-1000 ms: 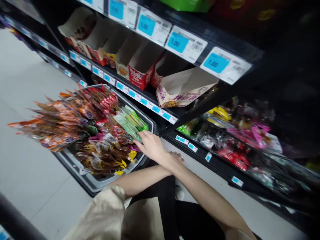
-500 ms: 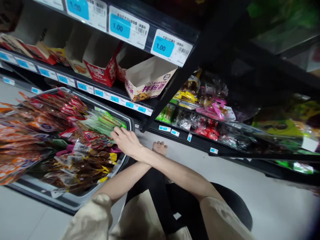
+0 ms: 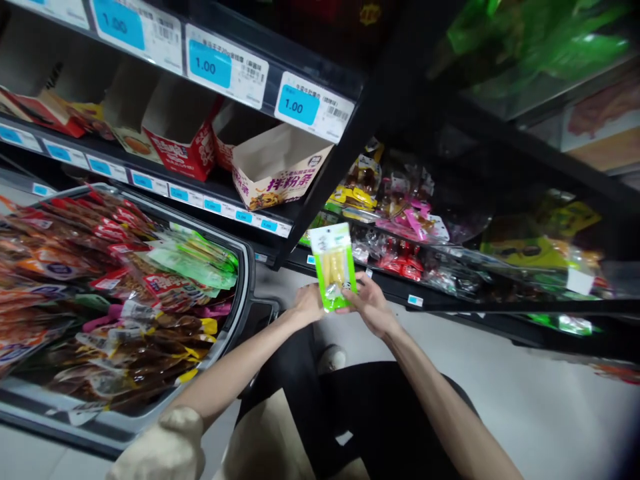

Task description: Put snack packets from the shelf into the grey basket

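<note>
A small snack packet (image 3: 334,267), clear in the middle with a white top and bright green edges, stands nearly upright in front of me. My right hand (image 3: 369,303) grips its lower right side, thumb on the front. My left hand (image 3: 307,305) is at the packet's lower left edge; its fingers are hidden behind the packet, so I cannot tell whether they hold it. To the left, a grey basket (image 3: 245,280) is heaped with bagged snacks, among them a stack of green packets (image 3: 210,260) and brown ones with yellow ends (image 3: 150,347).
Black shelving (image 3: 285,230) with price tags runs across the back, bearing open cardboard display boxes (image 3: 285,167). Farther right, lower shelves hold bagged snacks (image 3: 407,260). A shoe (image 3: 332,359) shows on the grey floor below my hands.
My right hand has left the green stack in the basket and moved right, bringing a packet with it. My arms are no longer crossed. The view has shifted slightly.
</note>
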`<move>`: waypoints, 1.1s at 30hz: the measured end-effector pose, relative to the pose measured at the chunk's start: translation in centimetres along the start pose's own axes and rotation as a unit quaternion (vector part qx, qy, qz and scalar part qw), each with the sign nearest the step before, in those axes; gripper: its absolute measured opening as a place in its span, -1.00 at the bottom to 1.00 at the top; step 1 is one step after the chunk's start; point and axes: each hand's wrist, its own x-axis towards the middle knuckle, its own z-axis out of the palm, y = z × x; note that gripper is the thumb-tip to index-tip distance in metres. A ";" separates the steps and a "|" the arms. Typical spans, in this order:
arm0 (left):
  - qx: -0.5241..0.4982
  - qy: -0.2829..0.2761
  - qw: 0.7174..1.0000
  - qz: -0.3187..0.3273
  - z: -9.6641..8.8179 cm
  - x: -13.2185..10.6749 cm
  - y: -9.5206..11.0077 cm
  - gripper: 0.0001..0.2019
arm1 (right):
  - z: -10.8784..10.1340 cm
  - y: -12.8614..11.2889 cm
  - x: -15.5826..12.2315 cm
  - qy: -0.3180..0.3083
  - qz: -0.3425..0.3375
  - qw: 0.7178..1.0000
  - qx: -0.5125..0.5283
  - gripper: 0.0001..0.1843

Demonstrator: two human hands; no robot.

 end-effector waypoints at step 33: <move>-0.589 -0.184 0.774 -0.140 -4.0 -0.2 3.3 -0.71 | 2.6 2.9 -2.8 -0.298 -0.082 0.905 -0.293 -0.68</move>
